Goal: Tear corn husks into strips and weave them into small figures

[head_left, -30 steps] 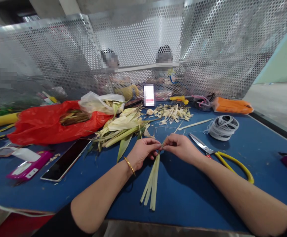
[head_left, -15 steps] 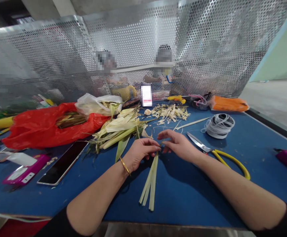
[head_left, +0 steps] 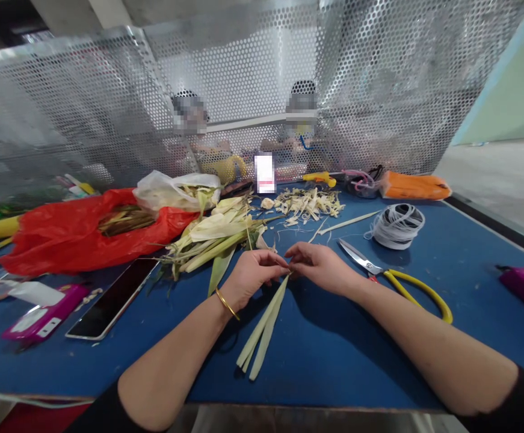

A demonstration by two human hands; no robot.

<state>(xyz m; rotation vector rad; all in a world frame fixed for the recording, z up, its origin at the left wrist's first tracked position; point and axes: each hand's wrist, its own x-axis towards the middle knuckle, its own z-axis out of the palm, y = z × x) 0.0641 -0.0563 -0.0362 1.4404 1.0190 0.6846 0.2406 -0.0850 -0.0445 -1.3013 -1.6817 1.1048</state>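
Note:
Several pale green corn husk strips hang from my fingertips toward the front edge of the table, their upper ends gathered together. My left hand pinches the gathered ends from the left, thumb against fingers. From the other side my right hand closes its fingertips on the same spot, touching the left fingers. The exact hold at the tips is partly hidden. A heap of corn husks lies just beyond my left hand. Scissors with yellow handles rest beside my right forearm, blades partly apart.
A ball of white string sits at the right, near an orange packet. Husk scraps lie behind my hands. A red plastic bag, a phone and a purple power strip occupy the left. A perforated metal screen stands behind.
My right fingers have come in from slightly apart to meet the left fingertips. The lower ends of the husk strips have swung to the left. The view has shifted slightly.

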